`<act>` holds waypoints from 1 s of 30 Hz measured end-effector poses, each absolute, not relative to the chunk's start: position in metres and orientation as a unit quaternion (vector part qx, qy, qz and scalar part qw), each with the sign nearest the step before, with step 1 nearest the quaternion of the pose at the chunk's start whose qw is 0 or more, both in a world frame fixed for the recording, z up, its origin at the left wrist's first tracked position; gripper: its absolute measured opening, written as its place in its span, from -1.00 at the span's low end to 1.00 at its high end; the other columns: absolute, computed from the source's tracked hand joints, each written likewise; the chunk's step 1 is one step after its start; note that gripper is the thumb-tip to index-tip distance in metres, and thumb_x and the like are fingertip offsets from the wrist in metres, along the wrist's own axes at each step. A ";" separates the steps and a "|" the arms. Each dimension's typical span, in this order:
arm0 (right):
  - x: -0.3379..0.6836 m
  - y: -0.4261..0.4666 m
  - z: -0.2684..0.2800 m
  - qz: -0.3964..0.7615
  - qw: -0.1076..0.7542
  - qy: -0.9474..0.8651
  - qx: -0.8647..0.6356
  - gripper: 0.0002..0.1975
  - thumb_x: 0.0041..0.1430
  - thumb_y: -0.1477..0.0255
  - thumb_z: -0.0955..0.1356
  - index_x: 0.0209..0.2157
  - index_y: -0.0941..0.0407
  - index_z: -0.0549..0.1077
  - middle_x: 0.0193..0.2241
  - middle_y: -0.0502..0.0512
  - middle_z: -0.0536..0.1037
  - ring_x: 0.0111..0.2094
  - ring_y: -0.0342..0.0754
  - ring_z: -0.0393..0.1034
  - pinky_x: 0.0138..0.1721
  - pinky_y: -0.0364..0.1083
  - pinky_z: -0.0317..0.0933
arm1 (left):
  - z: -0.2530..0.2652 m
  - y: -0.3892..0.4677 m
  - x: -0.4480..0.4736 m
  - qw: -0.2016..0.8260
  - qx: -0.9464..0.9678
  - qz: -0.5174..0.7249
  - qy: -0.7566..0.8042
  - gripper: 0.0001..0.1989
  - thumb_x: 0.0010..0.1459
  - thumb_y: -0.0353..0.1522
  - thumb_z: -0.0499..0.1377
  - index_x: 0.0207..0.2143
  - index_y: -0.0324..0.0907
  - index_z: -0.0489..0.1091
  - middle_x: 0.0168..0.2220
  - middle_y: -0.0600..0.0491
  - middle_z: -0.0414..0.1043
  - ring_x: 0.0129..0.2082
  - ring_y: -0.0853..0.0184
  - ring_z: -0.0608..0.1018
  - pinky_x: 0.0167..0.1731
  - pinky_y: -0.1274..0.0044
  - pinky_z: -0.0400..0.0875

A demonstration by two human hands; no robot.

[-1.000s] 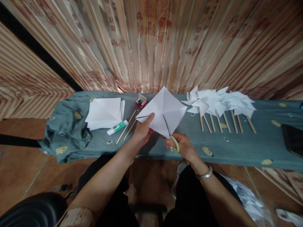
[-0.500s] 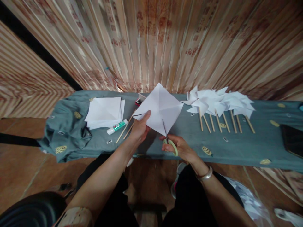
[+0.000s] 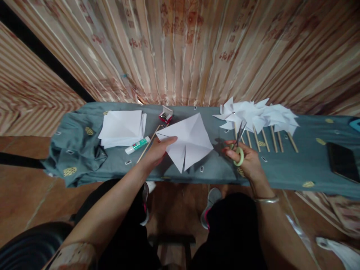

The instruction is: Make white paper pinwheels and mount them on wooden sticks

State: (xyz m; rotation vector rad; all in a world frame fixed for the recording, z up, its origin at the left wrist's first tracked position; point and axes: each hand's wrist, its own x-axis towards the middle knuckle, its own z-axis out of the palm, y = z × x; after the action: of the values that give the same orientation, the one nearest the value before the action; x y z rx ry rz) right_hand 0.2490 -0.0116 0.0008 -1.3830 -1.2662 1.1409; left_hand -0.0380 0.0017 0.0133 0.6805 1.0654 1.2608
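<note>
My left hand (image 3: 159, 150) pinches a white square of paper (image 3: 192, 140) at its left side, thumb on top. Fold creases cross the sheet, and slits run inward from its left corner and its near corner. To the right of the sheet and apart from it, my right hand (image 3: 246, 155) grips a pair of scissors (image 3: 238, 152) with pale green handles. The blades point up and away, near the sticks of the paper pinwheels (image 3: 257, 116). Some fingers of my left hand are hidden under the paper.
On the green cloth (image 3: 180, 176) lie a stack of white paper (image 3: 122, 127), a glue stick (image 3: 137, 145), thin wooden sticks (image 3: 144, 152) and a small red box of metal bits (image 3: 165, 115). A dark phone (image 3: 343, 161) lies at the right. Behind hangs a patterned curtain (image 3: 180, 52).
The scissors have left the paper and moved right with my right hand. The paper has turned and come slightly nearer, showing a slit in its near corner. The red box is now uncovered.
</note>
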 end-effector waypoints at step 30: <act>0.143 0.019 -0.007 0.467 0.540 -0.465 -0.524 -0.57 -0.28 0.17 0.54 -0.38 0.09 0.43 -0.56 -0.10 0.43 -0.53 -0.18 0.23 -0.47 -0.16 0.18 | 0.000 -0.002 -0.005 0.635 0.262 0.566 0.456 -0.70 -0.19 -0.34 0.37 -0.34 -0.23 0.48 -0.32 -0.05 0.58 -0.26 0.19 0.58 -0.24 0.42 0.41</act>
State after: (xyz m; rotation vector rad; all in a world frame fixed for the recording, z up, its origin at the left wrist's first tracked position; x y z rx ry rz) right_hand 0.1431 0.0186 -0.0065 -1.2451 -1.1051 1.1108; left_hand -0.0050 -0.0025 -0.0001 0.5985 1.0409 1.2929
